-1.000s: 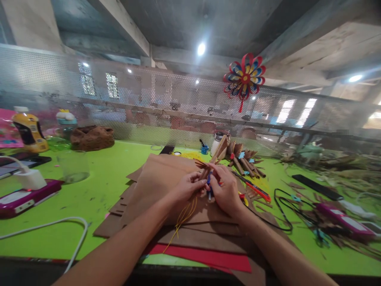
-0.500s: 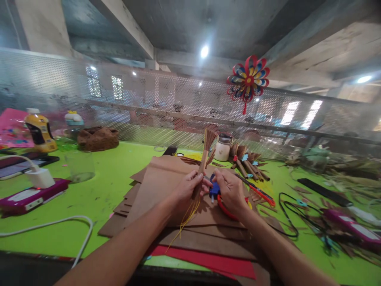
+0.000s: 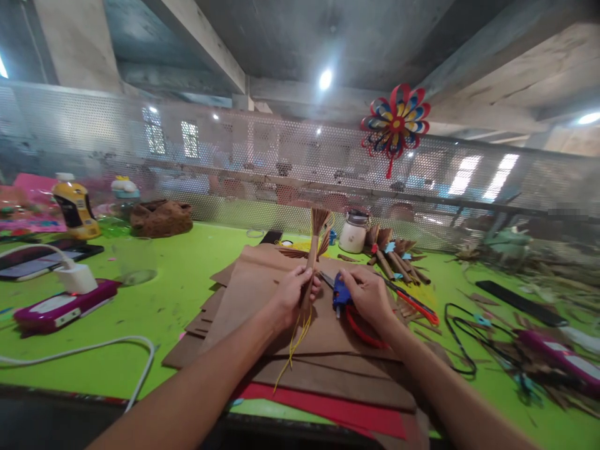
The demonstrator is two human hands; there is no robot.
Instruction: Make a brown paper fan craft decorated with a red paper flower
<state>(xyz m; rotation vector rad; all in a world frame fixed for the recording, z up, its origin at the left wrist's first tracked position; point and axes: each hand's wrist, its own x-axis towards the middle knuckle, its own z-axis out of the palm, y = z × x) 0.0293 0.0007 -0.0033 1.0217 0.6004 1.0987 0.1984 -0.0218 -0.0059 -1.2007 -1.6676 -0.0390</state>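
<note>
My left hand [image 3: 295, 289] is closed around the stem of a brown rolled-paper piece [image 3: 313, 249], held upright with its pleated, fanned end on top. Yellow threads [image 3: 295, 345] dangle from it below the fingers. To the right, my right hand [image 3: 368, 294] is closed on a blue glue gun [image 3: 343, 292], its short tip pointing down. A grey pointed blade [image 3: 326, 279] shows between the hands, and a red looped handle [image 3: 363, 331] lies under the right hand; whether they belong together is hidden. Both hands are over a stack of brown paper sheets [image 3: 262, 294].
Behind the stack stand a lidded jar [image 3: 354, 232] and several finished brown rolls [image 3: 398, 257]. An orange cutter [image 3: 417, 304] and a black cable [image 3: 450, 334] lie at right. At left are a clear cup [image 3: 135, 262], a purple power strip [image 3: 65, 306] and a yellow bottle [image 3: 77, 206].
My hands have drawn slightly apart, and the left fingers have come away from the blue glue gun. The fanned piece now stands more upright. The whole view has shifted a little.
</note>
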